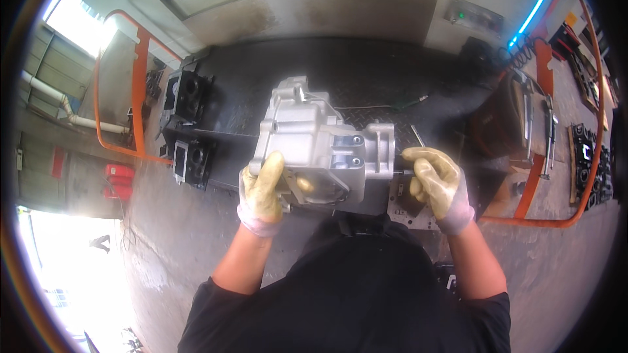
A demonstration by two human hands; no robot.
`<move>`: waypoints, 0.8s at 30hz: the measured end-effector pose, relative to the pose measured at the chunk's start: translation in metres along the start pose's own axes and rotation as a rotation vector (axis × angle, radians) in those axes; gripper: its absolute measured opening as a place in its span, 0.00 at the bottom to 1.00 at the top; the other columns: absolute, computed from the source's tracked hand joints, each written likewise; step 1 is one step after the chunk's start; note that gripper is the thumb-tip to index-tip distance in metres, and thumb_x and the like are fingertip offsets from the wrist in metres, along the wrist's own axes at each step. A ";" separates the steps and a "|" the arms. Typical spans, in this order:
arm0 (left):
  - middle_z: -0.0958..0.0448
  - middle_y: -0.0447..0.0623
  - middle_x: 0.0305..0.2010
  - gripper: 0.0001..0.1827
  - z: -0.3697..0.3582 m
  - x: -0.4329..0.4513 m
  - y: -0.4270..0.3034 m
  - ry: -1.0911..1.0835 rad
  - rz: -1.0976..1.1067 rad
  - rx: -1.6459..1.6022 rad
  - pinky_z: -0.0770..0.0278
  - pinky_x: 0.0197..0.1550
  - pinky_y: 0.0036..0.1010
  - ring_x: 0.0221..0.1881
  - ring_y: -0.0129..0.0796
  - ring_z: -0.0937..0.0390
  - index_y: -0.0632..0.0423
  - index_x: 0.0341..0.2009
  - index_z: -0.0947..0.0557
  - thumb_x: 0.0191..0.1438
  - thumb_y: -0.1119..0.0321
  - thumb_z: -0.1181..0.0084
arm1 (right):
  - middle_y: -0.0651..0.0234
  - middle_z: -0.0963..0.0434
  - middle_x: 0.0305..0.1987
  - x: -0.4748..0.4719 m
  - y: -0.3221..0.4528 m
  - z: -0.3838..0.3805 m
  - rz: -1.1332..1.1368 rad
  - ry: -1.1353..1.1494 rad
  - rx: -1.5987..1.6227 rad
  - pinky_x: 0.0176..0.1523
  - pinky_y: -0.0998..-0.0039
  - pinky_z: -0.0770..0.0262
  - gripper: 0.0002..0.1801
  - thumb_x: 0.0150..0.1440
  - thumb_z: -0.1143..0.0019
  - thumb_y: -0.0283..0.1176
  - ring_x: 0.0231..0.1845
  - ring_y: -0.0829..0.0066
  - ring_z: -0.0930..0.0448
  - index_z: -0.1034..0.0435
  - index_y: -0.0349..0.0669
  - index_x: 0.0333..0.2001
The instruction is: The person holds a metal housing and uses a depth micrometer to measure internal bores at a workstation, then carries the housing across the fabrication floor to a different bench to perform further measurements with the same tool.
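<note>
A silver cast-metal housing (304,132), probably a gearbox case, is held up over a dark workbench. My left hand (263,191), in a yellow-coated glove, grips its lower left corner, thumb on the upper face. Two machined pads with bolt holes and a large opening face me. At the housing's right-hand flange (385,149), my gloved right hand (434,181) pinches a thin dark metal rod (405,172). The rod meets the flange's lower edge; how deep it sits in a hole is hidden.
Dark block-shaped fixtures (189,93) stand on the bench's left. A green-handled tool (409,104) and a metal pin (417,135) lie behind the housing. A brown drum (495,113) with metal tools on top stands right. Orange rails (141,93) flank both sides. A perforated metal plate (407,206) lies below my right hand.
</note>
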State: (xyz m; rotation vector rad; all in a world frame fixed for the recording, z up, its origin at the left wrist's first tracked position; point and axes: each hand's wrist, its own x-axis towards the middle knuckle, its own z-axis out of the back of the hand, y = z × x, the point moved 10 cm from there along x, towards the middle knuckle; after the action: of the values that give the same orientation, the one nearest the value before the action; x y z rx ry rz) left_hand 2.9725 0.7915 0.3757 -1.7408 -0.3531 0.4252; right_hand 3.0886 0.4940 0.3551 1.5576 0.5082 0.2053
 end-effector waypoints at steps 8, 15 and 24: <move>0.14 0.55 0.29 0.20 0.004 0.001 0.007 -0.004 0.019 -0.025 0.18 0.32 0.29 0.27 0.37 0.16 0.63 0.41 0.14 0.70 0.58 0.48 | 0.65 0.19 0.42 0.008 -0.015 -0.001 -0.125 0.079 0.052 0.45 0.79 0.24 0.19 0.70 0.42 0.35 0.39 0.82 0.20 0.24 0.32 0.57; 0.17 0.55 0.24 0.26 0.011 0.002 0.011 -0.040 0.047 0.065 0.17 0.30 0.33 0.23 0.42 0.18 0.66 0.48 0.15 0.70 0.51 0.49 | 0.66 0.19 0.43 0.009 -0.003 -0.008 0.180 0.073 -0.035 0.42 0.80 0.26 0.20 0.71 0.42 0.38 0.37 0.84 0.23 0.24 0.33 0.58; 0.15 0.60 0.25 0.29 0.002 0.016 0.038 -0.034 0.187 -0.188 0.27 0.12 0.29 0.15 0.41 0.21 0.62 0.38 0.16 0.74 0.45 0.53 | 0.69 0.20 0.38 0.003 -0.048 0.004 -0.163 0.115 0.309 0.33 0.83 0.28 0.21 0.72 0.42 0.37 0.31 0.86 0.26 0.28 0.40 0.64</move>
State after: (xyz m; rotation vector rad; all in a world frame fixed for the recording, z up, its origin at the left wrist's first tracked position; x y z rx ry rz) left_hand 2.9863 0.7931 0.3369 -1.9606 -0.2621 0.5717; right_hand 3.0836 0.4903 0.3071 1.8005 0.7834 0.0940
